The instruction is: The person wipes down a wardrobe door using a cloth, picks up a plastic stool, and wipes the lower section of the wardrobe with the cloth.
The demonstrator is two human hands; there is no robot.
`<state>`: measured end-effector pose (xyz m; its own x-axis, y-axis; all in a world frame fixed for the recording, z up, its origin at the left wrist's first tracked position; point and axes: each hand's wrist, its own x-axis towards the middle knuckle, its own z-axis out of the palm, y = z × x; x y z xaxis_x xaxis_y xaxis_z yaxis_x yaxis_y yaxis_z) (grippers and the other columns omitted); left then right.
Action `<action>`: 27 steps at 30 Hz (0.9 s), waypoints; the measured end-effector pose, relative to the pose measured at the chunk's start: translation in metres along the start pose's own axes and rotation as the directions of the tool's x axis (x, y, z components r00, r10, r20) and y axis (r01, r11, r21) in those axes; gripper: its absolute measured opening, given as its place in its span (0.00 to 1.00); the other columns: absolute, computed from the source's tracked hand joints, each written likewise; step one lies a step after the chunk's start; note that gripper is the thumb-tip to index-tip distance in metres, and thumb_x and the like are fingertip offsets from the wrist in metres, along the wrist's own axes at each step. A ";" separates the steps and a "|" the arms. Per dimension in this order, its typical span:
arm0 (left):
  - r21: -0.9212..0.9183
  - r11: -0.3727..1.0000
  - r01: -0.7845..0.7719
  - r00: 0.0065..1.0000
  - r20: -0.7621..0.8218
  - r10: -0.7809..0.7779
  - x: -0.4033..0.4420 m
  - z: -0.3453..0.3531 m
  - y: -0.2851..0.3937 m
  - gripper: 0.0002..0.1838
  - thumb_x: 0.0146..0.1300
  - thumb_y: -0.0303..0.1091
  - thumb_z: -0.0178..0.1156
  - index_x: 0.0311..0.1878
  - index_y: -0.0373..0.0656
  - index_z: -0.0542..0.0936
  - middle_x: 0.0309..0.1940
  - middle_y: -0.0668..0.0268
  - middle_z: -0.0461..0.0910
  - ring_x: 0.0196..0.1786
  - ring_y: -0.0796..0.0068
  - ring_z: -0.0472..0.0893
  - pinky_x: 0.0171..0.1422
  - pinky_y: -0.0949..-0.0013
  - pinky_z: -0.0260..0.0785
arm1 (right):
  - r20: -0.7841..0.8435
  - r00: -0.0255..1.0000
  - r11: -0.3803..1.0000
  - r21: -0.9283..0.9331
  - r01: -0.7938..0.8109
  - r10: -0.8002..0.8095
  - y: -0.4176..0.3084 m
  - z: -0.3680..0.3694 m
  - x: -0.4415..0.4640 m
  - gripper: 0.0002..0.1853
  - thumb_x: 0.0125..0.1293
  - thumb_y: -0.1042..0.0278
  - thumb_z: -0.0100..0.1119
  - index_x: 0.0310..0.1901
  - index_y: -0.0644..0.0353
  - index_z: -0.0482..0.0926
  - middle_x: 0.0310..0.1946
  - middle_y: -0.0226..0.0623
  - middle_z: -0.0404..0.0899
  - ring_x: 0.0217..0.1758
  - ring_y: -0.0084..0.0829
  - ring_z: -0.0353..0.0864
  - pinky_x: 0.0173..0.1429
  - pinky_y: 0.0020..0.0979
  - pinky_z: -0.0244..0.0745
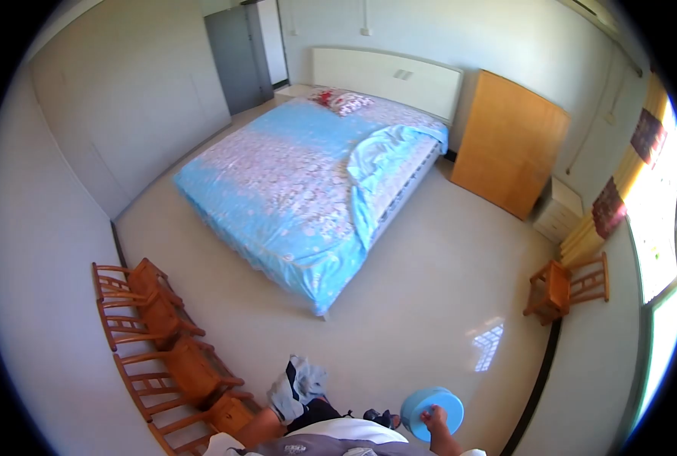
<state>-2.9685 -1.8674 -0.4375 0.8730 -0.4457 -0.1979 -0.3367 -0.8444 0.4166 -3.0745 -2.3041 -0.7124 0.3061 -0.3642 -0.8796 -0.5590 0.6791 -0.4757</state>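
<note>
A crumpled light-grey cloth (305, 378) with a dark patch is bunched at the end of my left forearm. The cloth mostly covers my left hand (279, 410), which appears closed on it. On my other side, my right hand (434, 417) grips a round light-blue plastic basin (443, 397), its fingers curled against it. The basin is held low beside my body, near my feet. What is inside it, if anything, I cannot make out.
Wooden chairs (190, 372) line the left wall. A bed (277, 182) with a blue floral sheet, folded back at one corner, stands ahead. An orange-brown board (510, 144) leans by the headboard. Another small chair (557, 292) stands right, below the window, near a nightstand (559, 209).
</note>
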 end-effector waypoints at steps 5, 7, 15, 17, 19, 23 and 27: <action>-0.037 0.988 0.153 0.986 -0.062 -0.155 -0.038 -0.031 -0.090 0.08 0.49 0.38 0.58 0.32 0.49 0.79 0.25 0.60 0.77 0.27 0.57 0.76 0.32 0.60 0.66 | 0.181 0.976 0.950 -0.261 0.170 -0.125 -0.003 0.160 -0.040 0.13 0.58 0.69 0.53 0.45 0.60 0.70 0.35 0.42 0.71 0.29 0.39 0.76 0.32 0.39 0.78; -0.049 0.976 0.212 0.972 -0.089 -0.216 -0.047 -0.048 -0.117 0.08 0.48 0.38 0.58 0.31 0.49 0.79 0.25 0.60 0.77 0.27 0.57 0.76 0.32 0.60 0.66 | 0.357 0.924 0.903 -0.338 0.264 -0.137 -0.001 0.229 -0.064 0.13 0.59 0.68 0.53 0.45 0.61 0.71 0.36 0.41 0.72 0.31 0.39 0.77 0.35 0.39 0.80; -0.109 0.914 0.391 0.887 -0.221 -0.406 -0.060 -0.139 -0.180 0.08 0.46 0.38 0.58 0.29 0.48 0.79 0.24 0.59 0.77 0.25 0.56 0.76 0.31 0.59 0.66 | 0.779 0.626 0.852 -0.350 0.391 0.033 0.024 0.469 -0.220 0.08 0.60 0.69 0.54 0.39 0.61 0.73 0.34 0.38 0.73 0.31 0.35 0.77 0.39 0.36 0.79; 0.028 0.934 0.356 0.888 -0.321 -0.329 -0.080 -0.205 -0.187 0.07 0.44 0.37 0.58 0.28 0.49 0.79 0.22 0.61 0.76 0.27 0.57 0.76 0.37 0.59 0.65 | 0.815 0.575 0.840 -0.359 0.407 0.070 0.029 0.525 -0.254 0.06 0.61 0.70 0.53 0.39 0.59 0.74 0.33 0.37 0.73 0.30 0.33 0.78 0.38 0.34 0.78; 0.184 0.917 0.353 0.873 -0.417 -0.253 -0.083 -0.235 -0.201 0.07 0.42 0.36 0.58 0.28 0.50 0.79 0.20 0.62 0.75 0.28 0.58 0.76 0.43 0.59 0.64 | 0.844 0.521 0.828 -0.381 0.413 0.128 0.036 0.572 -0.276 0.05 0.62 0.70 0.52 0.39 0.58 0.74 0.31 0.36 0.74 0.29 0.31 0.78 0.38 0.33 0.77; 0.012 0.862 0.507 0.802 -0.374 -0.466 -0.062 -0.203 -0.262 0.08 0.42 0.37 0.58 0.29 0.50 0.79 0.21 0.61 0.76 0.28 0.58 0.77 0.42 0.59 0.64 | 0.892 0.369 0.812 -0.410 0.415 0.262 0.047 0.657 -0.301 0.04 0.63 0.72 0.51 0.39 0.57 0.73 0.30 0.34 0.74 0.28 0.30 0.78 0.38 0.30 0.74; -0.085 0.760 0.644 0.711 -0.300 -0.636 -0.050 -0.193 -0.319 0.10 0.42 0.38 0.58 0.30 0.50 0.80 0.22 0.61 0.77 0.28 0.58 0.77 0.42 0.58 0.65 | 0.882 0.248 0.782 -0.470 0.410 0.400 0.057 0.744 -0.309 0.04 0.63 0.71 0.52 0.39 0.56 0.74 0.29 0.32 0.74 0.29 0.30 0.78 0.38 0.31 0.74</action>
<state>-2.8364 -1.5181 -0.3891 0.9406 0.3094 -0.1396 0.3366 -0.9036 0.2649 -2.6274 -1.6790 -0.4649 0.5323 0.7437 -0.4044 -0.6736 0.0826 -0.7345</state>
